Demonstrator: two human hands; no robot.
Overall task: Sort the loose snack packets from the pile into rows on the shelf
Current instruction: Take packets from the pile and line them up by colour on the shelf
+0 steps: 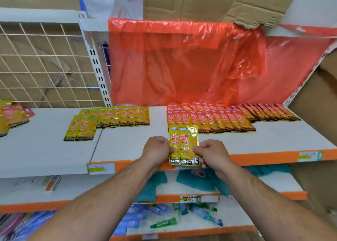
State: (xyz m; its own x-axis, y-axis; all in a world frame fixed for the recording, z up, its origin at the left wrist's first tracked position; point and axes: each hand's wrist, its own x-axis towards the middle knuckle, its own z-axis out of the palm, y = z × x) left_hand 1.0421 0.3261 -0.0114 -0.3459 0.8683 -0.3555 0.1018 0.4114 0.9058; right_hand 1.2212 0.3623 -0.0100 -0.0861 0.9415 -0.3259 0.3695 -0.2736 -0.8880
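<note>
Right now I have both hands up at the front edge of the shelf (209, 146), gripping two yellow packets (184, 146) between them. My left hand (156, 150) is curled closed on the left edge of the pair, thumb pressed on the front. My right hand (209, 152) is closed on the right edge, thumb and forefinger pinching the foil. The two packets overlap, the right one lying on top of the left, both upright with the dark band of lettering at the bottom. They are held just above the orange front strip of the shelf, directly in front of the red rows.

On the shelf behind, red packets (209, 120) lie in overlapping rows running from the middle to the right end, near the back. To the left, well apart from them, a row of yellow packets (124, 115) lies overlapped, with another pair of yellow ones (80, 128) just beside it, nearer the front. At the far left edge I see a loose pile (12, 115) of mixed yellow and red packets. A red plastic sheet (182, 62) hangs across the back of the shelf. Lower shelves hold teal packs (193, 181) and small bottles (206, 215), too blurred to read.
</note>
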